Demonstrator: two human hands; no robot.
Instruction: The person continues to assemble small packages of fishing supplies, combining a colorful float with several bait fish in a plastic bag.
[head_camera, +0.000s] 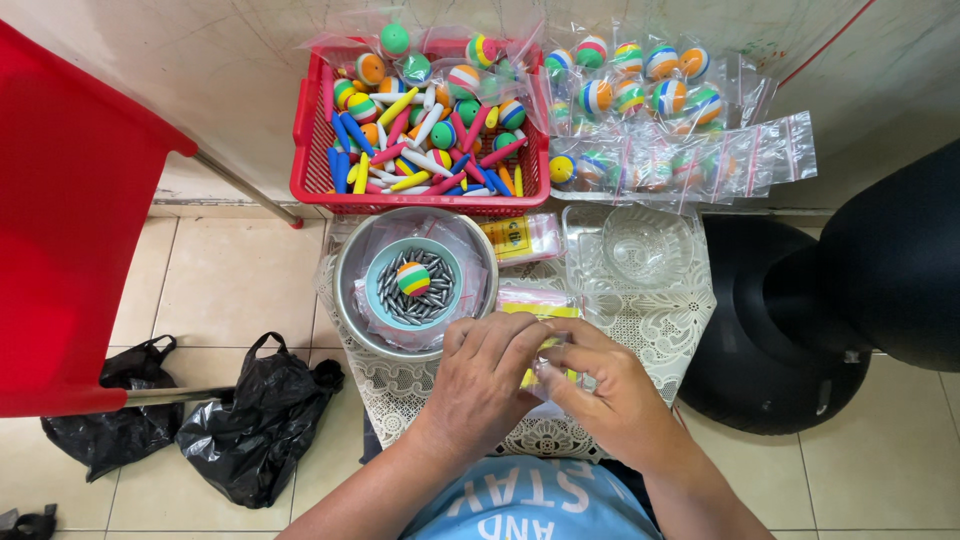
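Note:
My left hand (487, 372) and my right hand (604, 388) meet over a small table with a white lace cover (655, 325). Both pinch a small clear plastic bag (548, 366) with a yellow card behind it; what is inside is hidden by my fingers. Just beyond my left hand stands a metal bowl (350, 262) holding a teal dish (377, 272) of grey lead weights (408, 309) and one rainbow-striped foam ball (413, 278). A stack of small bags with yellow cards (535, 298) lies by my hands.
A red basket (310, 130) of striped balls and coloured sticks sits at the back. Bagged balls (655, 120) lie to its right. A clear glass dish (645, 245) is on the table. A red chair (70, 220), black plastic bags (250, 420) and a black fan base (800, 330) surround it.

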